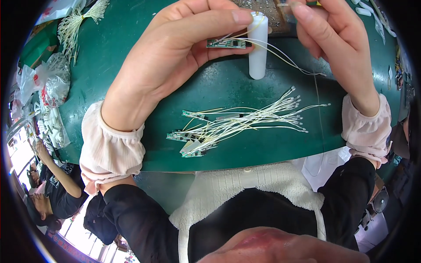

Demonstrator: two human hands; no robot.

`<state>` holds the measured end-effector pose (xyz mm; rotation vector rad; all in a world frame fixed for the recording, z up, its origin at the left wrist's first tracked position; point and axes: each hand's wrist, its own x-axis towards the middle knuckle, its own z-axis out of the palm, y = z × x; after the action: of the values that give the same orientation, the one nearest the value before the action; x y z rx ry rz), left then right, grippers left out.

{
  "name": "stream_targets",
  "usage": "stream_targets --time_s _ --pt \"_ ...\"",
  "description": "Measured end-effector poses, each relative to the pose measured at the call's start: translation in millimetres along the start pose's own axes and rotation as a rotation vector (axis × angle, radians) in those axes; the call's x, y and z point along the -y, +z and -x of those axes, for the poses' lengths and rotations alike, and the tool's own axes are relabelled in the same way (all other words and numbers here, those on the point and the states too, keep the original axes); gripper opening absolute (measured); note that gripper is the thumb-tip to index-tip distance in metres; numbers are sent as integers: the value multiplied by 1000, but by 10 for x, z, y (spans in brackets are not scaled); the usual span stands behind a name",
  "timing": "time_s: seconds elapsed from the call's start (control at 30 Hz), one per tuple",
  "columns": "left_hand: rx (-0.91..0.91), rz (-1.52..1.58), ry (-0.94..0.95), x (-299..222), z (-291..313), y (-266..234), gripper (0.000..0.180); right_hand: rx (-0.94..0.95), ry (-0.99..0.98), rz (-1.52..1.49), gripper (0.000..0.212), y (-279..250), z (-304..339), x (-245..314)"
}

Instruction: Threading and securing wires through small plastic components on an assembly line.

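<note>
My left hand (171,48) is closed at the top middle, thumb at the top end of an upright white cylindrical battery cell (258,61). Between its thumb and fingers lies a small green circuit board (226,43), its end against the cell. Thin white and yellow wires run from the board across the cell toward the right. My right hand (335,35) is raised at the upper right, thumb and fingers pinched; what they hold is cut off by the picture's top edge. Below both hands, several similar boards with long pale wires (245,118) lie in a loose pile.
A green table (263,153) spans the view. A tied wire bundle (81,22), a clear plastic bag (57,79) and white cylinders (51,127) sit at left. Beyond my hands is a speckled metal tray (267,8). A co-worker (61,188) is at lower left.
</note>
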<state>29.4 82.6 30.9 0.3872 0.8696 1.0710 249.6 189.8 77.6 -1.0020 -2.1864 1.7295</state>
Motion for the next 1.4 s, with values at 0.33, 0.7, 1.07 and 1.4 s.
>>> stream_targets --time_s 0.33,0.7,1.07,1.4 --pt "29 -10 59 -14 -29 -59 6 -6 -254 -220 12 227 -72 -302" --pt "-22 -34 114 -46 -22 -23 7 -44 -341 -237 11 260 -136 -369" --pt "30 -15 126 -50 -26 -54 7 -59 -344 -230 11 292 -142 -351" --pt "404 -102 384 81 -440 -358 6 -44 -191 -71 13 141 -128 -126"
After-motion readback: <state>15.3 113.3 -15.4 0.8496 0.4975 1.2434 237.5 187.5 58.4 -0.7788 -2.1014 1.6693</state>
